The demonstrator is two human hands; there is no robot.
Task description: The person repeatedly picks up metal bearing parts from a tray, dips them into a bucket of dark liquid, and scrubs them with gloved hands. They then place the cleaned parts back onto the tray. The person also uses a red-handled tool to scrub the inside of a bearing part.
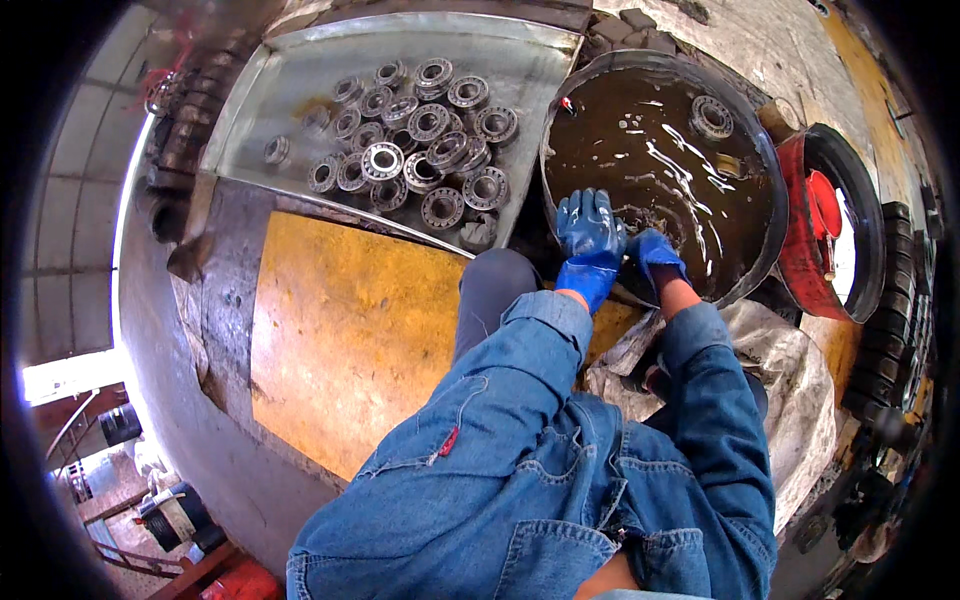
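Beyond a red sleeve tag (449, 441), left fingers (590, 207) extend, right fingers (650, 246) curl over a drum (549, 150), grips unclear.

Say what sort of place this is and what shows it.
Most likely a mechanical workshop, perhaps one handling bearing parts: a shallow metal tray holds a heap of bearings, and a round tub of brown liquid stands beside it with another bearing inside.

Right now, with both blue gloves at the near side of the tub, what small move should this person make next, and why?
Perhaps raise the dark thing clear of the murky brown liquid for a look: the left hand and right hand are close beside it, yet its shape is hard to make out there.
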